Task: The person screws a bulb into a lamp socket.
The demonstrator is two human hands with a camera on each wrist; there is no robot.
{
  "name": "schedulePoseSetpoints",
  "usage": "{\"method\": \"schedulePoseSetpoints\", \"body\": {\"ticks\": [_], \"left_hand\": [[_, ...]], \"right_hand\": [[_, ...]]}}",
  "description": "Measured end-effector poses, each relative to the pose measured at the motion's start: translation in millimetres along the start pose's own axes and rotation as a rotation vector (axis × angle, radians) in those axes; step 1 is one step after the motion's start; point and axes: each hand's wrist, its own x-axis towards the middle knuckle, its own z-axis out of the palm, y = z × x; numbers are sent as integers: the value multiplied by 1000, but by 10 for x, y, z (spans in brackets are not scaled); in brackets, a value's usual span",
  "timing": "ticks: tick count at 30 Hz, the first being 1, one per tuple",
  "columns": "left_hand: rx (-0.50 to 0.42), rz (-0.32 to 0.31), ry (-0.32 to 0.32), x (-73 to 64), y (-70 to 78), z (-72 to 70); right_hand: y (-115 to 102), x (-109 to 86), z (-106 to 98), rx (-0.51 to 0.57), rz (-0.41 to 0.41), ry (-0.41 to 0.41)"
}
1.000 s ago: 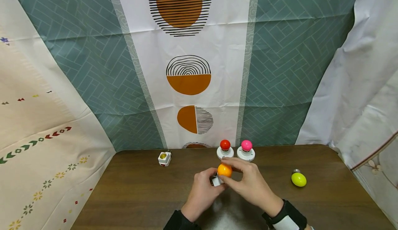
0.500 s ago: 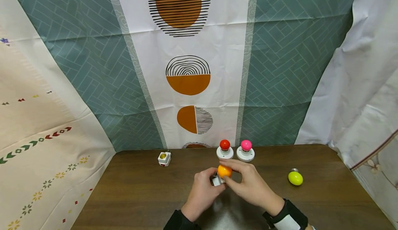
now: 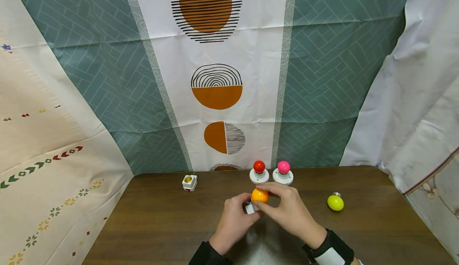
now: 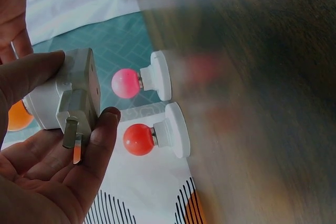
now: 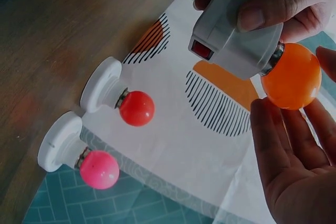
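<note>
My left hand (image 3: 234, 217) grips a white plug-in bulb socket (image 4: 75, 85) between thumb and fingers. Two metal prongs stick out of the socket, and a red switch shows on its side in the right wrist view. An orange light bulb (image 5: 293, 76) sits in the socket's mouth, its metal base partly visible. Around that bulb my right hand (image 3: 287, 209) has its thumb and fingertips. Just beyond the hands stand a red bulb (image 3: 259, 166) and a pink bulb (image 3: 283, 167), each upright in a round white lamp holder (image 3: 283, 178).
A second white plug-in socket (image 3: 189, 183), with no bulb in it, lies at the back left of the brown table (image 3: 154, 225). On the right lies a loose yellow-green bulb (image 3: 335, 203). Patterned cloth (image 3: 319, 77) hangs behind the table.
The yellow-green bulb has rolled a little to the left and turned, its metal base now pointing up. Both hands stay in place, with slight finger movement of the right hand at the orange bulb.
</note>
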Motion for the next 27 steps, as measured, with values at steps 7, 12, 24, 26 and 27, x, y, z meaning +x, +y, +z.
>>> {"method": "schedulePoseSetpoints", "body": {"ticks": [7, 12, 24, 26, 27], "left_hand": [[4, 11, 6, 6, 4, -4], [10, 7, 9, 5, 3, -1], [32, 4, 8, -4, 2, 10], [34, 6, 8, -4, 3, 9], [36, 6, 9, -5, 2, 11]], "right_hand": [[-1, 12, -32, 22, -21, -56], [-9, 8, -40, -2, -44, -108], [-7, 3, -27, -9, -51, -59], [-2, 1, -18, -8, -55, -40], [-2, 0, -14, -6, -54, -32]]}}
